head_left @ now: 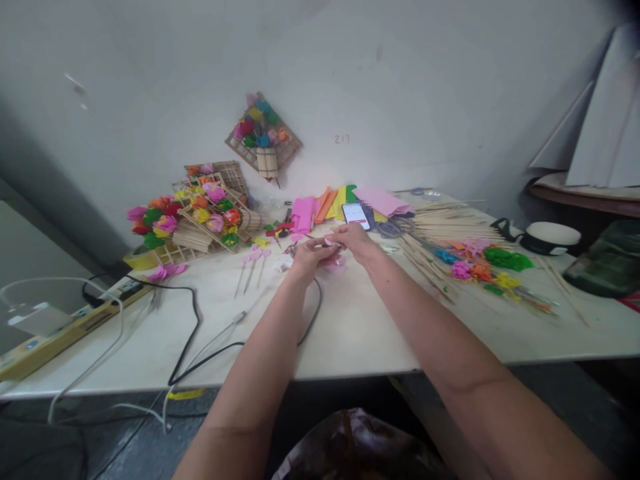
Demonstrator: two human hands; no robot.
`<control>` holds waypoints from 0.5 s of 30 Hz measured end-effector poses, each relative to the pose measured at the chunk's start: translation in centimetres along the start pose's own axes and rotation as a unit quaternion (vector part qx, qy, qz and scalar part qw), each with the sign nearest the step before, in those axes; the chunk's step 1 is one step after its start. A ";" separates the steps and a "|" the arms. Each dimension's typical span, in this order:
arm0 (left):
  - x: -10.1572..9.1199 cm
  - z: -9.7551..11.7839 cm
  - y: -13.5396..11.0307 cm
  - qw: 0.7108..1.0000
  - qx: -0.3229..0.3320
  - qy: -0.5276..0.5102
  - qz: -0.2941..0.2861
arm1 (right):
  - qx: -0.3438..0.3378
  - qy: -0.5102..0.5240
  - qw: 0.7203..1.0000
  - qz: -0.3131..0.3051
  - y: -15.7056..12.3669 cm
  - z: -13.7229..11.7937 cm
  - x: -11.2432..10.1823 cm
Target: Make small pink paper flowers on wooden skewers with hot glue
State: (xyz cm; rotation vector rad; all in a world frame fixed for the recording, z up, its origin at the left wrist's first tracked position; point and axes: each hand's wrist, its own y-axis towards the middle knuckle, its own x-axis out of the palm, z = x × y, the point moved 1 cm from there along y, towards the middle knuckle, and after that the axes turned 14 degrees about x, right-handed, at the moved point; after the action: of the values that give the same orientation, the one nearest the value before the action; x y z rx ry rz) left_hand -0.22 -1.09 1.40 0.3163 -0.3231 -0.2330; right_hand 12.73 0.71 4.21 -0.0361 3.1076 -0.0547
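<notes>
My left hand (309, 253) and my right hand (353, 238) meet above the middle of the white table (350, 327), fingers pinched together on a small pink paper piece (334, 260) that I can barely make out. A thin wooden stick seems to run between the fingers, but it is too small to be sure. Just left of my hands lie pink paper flowers on sticks (254, 261). Behind my hands lie folded sheets of coloured paper (330, 202) and a phone (355, 214) with its screen lit.
Wooden lattice frames with paper flowers (207, 213) pile at the back left; another hangs on the wall (263, 141). A bundle of skewers (450, 223) and finished flowers (480, 267) lie right. A black cable (195, 333), power strip (65, 327) and scissors (393, 229) are nearby.
</notes>
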 end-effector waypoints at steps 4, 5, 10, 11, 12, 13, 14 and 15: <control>0.3 -0.3 -0.2 0.999 -0.032 0.013 -0.005 | -0.007 0.005 1.000 0.026 0.0 0.1 -0.1; 0.4 -0.3 -0.2 0.999 -0.035 0.008 -0.002 | -0.005 0.008 1.000 0.025 -0.1 0.1 0.0; 0.6 -0.3 -0.2 0.999 -0.038 -0.035 0.001 | 0.035 0.051 0.998 -0.005 -0.4 0.0 0.0; 0.7 -0.2 -0.2 0.998 -0.038 -0.044 -0.001 | 0.050 0.065 0.996 -0.022 -0.5 0.0 -0.1; 0.7 -0.2 -0.2 0.998 -0.038 -0.051 -0.003 | 0.065 0.077 0.994 -0.041 -0.6 -0.1 -0.1; 0.8 -0.2 -0.2 0.998 -0.039 -0.057 -0.004 | 0.077 0.089 0.991 -0.062 -0.6 -0.1 -0.2; 0.8 -0.1 -0.2 0.997 -0.039 -0.061 -0.004 | 0.085 0.099 0.988 -0.081 -0.7 -0.2 -0.3; 0.8 -0.1 -0.2 0.997 -0.039 -0.064 -0.004 | 0.090 0.110 0.985 -0.099 -0.7 -0.2 -0.4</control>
State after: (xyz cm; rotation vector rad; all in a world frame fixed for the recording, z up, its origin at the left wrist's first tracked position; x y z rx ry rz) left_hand 0.56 -1.49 1.46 0.2265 -0.4374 -0.2740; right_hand 13.14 0.00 4.45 -0.3564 3.2901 -0.3685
